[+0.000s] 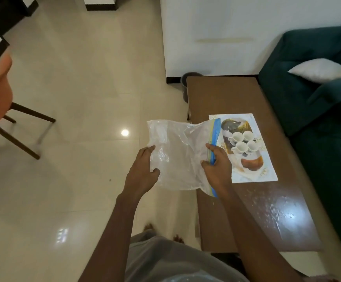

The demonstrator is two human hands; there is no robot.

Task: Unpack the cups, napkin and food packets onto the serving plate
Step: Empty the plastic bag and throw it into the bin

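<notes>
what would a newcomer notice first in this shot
A clear zip bag, seemingly empty, is held up in mid-air: the left hand holds its far end, the right hand pinches the blue zip strip. Just beyond, on the brown table, a white serving plate carries four white cups clustered together.

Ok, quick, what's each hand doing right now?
Left hand: holds the clear zip bag.
Right hand: grips the same bag, at its other end.

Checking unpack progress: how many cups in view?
4, all on the plate, two by two: far-left cup, far-right cup, near-left cup, near-right cup. Bag looks empty; none seem hidden.
</notes>
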